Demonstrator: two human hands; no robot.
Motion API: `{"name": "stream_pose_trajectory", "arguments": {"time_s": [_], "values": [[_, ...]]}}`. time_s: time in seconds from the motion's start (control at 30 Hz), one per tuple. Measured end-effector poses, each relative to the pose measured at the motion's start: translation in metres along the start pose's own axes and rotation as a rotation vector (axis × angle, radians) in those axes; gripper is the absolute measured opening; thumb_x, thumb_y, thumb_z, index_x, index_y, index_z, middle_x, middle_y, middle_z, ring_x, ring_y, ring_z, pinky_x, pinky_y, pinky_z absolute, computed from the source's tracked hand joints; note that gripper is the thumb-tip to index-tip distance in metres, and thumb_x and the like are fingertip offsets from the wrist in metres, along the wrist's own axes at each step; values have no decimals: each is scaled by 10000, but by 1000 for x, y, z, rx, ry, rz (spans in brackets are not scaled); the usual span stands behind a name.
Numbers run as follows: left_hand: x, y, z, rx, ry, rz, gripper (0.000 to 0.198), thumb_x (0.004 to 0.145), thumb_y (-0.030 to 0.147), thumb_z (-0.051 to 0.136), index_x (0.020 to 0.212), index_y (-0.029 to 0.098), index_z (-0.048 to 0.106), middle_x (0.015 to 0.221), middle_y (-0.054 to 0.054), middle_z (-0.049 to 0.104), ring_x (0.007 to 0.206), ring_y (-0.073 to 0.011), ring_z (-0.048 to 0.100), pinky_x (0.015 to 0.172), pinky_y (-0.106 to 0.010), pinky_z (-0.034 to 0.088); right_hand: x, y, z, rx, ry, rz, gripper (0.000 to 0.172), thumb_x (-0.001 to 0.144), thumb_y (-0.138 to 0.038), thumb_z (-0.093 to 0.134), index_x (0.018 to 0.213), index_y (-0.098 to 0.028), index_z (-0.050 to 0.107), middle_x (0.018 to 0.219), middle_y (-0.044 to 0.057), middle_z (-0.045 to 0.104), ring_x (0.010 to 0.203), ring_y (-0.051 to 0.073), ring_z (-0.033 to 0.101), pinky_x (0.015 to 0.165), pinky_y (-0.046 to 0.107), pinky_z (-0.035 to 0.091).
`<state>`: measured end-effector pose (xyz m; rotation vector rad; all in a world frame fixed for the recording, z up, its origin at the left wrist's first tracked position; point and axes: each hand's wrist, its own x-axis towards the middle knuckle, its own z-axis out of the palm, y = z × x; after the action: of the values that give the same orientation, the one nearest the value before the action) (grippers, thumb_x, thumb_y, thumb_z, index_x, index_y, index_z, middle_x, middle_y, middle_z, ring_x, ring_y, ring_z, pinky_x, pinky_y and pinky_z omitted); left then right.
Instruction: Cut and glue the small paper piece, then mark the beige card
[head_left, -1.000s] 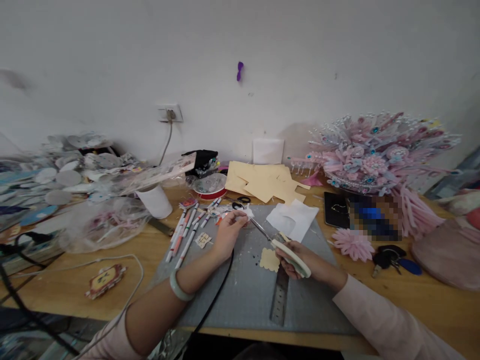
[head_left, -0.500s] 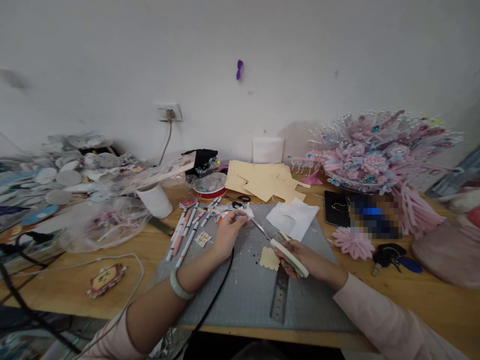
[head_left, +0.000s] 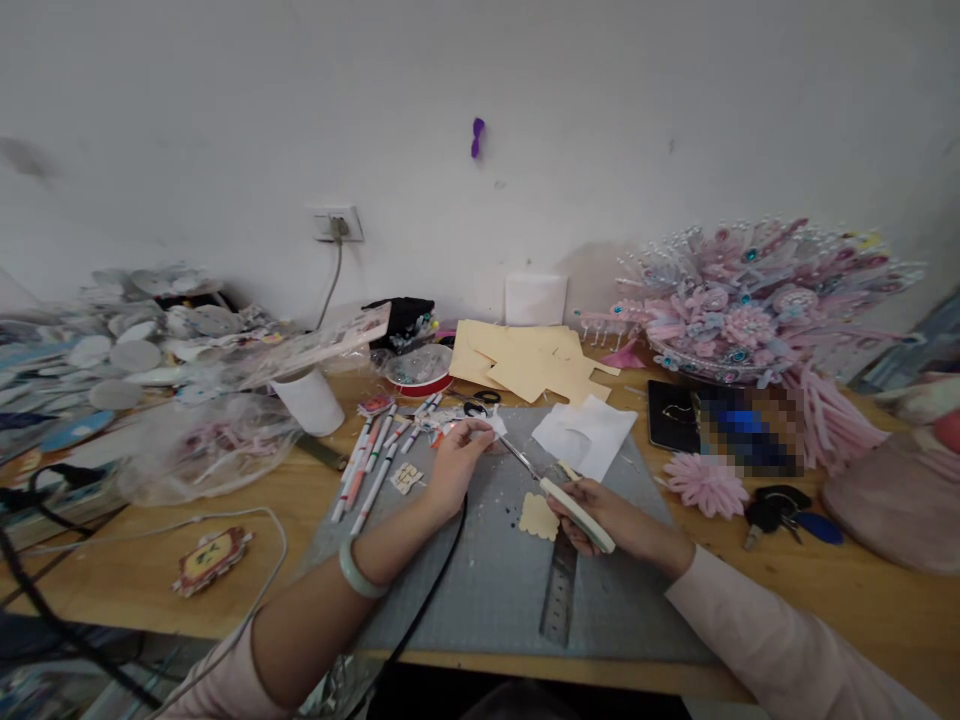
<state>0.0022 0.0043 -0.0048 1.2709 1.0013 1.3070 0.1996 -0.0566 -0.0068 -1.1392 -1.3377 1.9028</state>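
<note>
Left hand (head_left: 452, 467) pinches a paper scrap (head_left: 493, 426) clear of the mat (head_left: 495, 590) — right hand (head_left: 609, 515) grips scissors (head_left: 559, 497), blades angled into it.

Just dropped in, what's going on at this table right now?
A person works at a cluttered craft table. The left hand pinches a small paper piece above the grey cutting mat. The right hand grips cream-handled scissors, with the blades pointing toward that piece. A scalloped tan cutout and a metal ruler lie on the mat, and markers lie along its left edge.
</note>
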Motion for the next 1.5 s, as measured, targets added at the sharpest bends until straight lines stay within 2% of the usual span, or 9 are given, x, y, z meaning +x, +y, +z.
{"name": "stream_pose_trajectory", "arguments": {"time_s": [0.47, 0.63, 0.77, 0.87, 1.03, 1.2, 1.3, 1.43, 1.5], "values": [[-2, 2, 0, 38, 9, -11, 175, 854, 276, 526, 907, 114, 561, 830, -17, 583, 717, -122, 568, 672, -301, 486, -7, -10, 0, -137, 96, 17, 461, 606, -618, 570, 642, -180, 431, 446, -64, 422, 315, 60, 390, 305, 188, 314], [-2, 3, -1, 31, 0, -30, 186, 809, 264, 577, 928, 120, 580, 833, -18, 605, 723, -130, 572, 726, -324, 463, -6, -13, -15, -313, 258, -117, 483, 684, -669, 391, 714, -188, 420, 547, -27, 456, 415, 98, 443, 405, 239, 386], [-5, 5, 0, 4, -31, -47, 255, 715, 304, 626, 910, 139, 633, 870, -42, 646, 742, -151, 584, 747, -293, 434, -7, -21, -24, -605, 474, -209, 331, 742, -509, 459, 688, -182, 462, 609, 7, 499, 554, 142, 492, 527, 263, 384], [-7, 6, 0, -20, -72, -56, 316, 726, 381, 575, 915, 141, 657, 935, -69, 656, 833, -186, 581, 736, -278, 424, -8, -25, -25, -841, 620, -248, 234, 726, -387, 547, 641, -181, 478, 601, 17, 508, 582, 162, 483, 559, 274, 349], [-7, 4, 0, -11, -124, -63, 286, 694, 320, 605, 919, 154, 664, 957, -60, 652, 873, -183, 562, 749, -259, 402, -4, -21, -28, -1085, 679, -313, 221, 779, -364, 544, 834, -150, 560, 806, 96, 602, 788, 235, 560, 694, 319, 405], [-8, 8, 4, -2, -167, -100, 370, 680, 284, 610, 1030, 162, 596, 835, -21, 636, 711, -141, 577, 689, -246, 405, -3, -19, -32, -1229, 645, -424, 313, 816, -311, 524, 1054, -108, 543, 1113, 176, 530, 1073, 290, 460, 912, 426, 356], [-10, 12, 6, 5, -191, -112, 468, 670, 270, 629, 1116, 169, 529, 752, 13, 605, 671, -125, 569, 664, -229, 401, -7, -19, -21, -1289, 507, -511, 307, 815, -384, 535, 1012, -154, 590, 1148, 130, 521, 1113, 255, 435, 965, 406, 329], [-14, 16, 7, -6, -240, -132, 591, 663, 235, 641, 1208, 161, 425, 734, 20, 590, 672, -123, 567, 661, -229, 414, -11, -14, 0, -1333, 317, -556, 525, 678, -573, 617, 1004, -161, 601, 1143, 129, 524, 1117, 279, 429, 963, 442, 325], [-15, 18, 8, -15, -254, -140, 619, 655, 212, 643, 1220, 149, 398, 766, 5, 596, 697, -128, 571, 678, -235, 424, -10, -11, 6, -1307, 280, -537, 529, 671, -572, 624, 983, -146, 595, 1136, 144, 521, 1113, 289, 423, 948, 453, 329]]}}
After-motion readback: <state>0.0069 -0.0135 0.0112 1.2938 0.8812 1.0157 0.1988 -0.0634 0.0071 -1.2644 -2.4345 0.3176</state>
